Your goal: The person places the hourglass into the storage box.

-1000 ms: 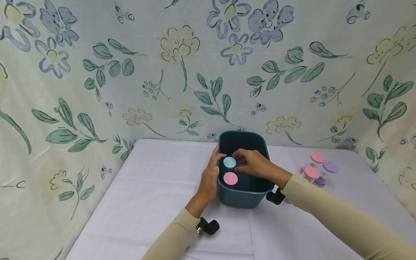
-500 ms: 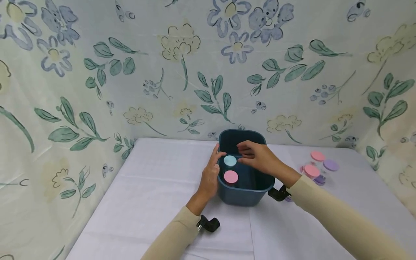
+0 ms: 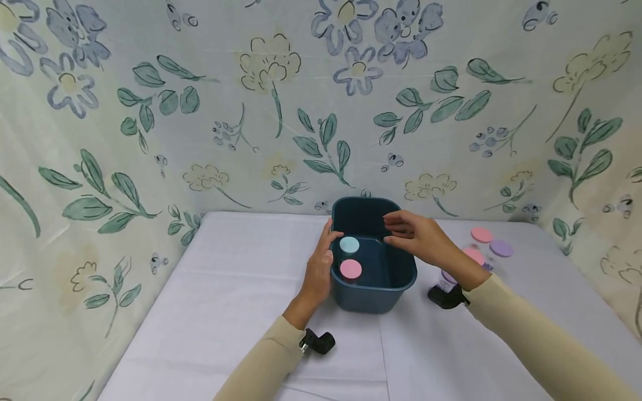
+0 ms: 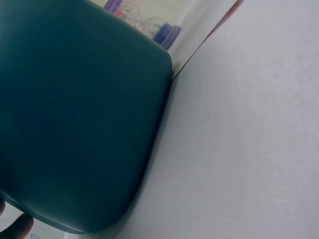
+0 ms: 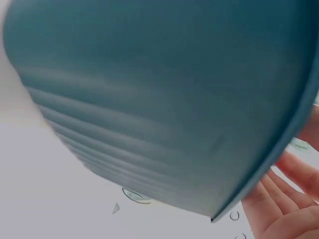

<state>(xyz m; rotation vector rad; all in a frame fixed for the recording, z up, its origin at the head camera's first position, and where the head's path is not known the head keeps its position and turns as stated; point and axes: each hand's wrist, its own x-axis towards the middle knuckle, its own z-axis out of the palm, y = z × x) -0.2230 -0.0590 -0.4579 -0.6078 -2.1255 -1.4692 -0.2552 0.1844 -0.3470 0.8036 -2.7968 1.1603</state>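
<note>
A dark teal plastic bin (image 3: 373, 301) stands upright on the white-covered table. My left hand (image 3: 317, 273) holds its left rim, thumb over the edge and fingers along the outside; the left wrist view shows fingertips (image 4: 20, 226) at the rim. Inside the bin, along the left wall, are two small containers: one with a light blue lid (image 3: 349, 245), one with a pink lid (image 3: 350, 269). Above the bin's right rim is my right hand (image 3: 418, 236), with its fingers loosely bent and nothing between them. The bin's outer wall (image 5: 149, 109) fills most of the right wrist view.
Right of the bin, partly behind my right forearm, several small clear containers with pink lids (image 3: 481, 234) and purple lids (image 3: 501, 248) are grouped on the table (image 3: 261, 278). A floral cloth (image 3: 281, 139) hangs behind the table.
My right hand has moved away from the light blue lid, rightward to the bin's right rim, its fingers spreading. The left hand has stayed at the left rim.
</note>
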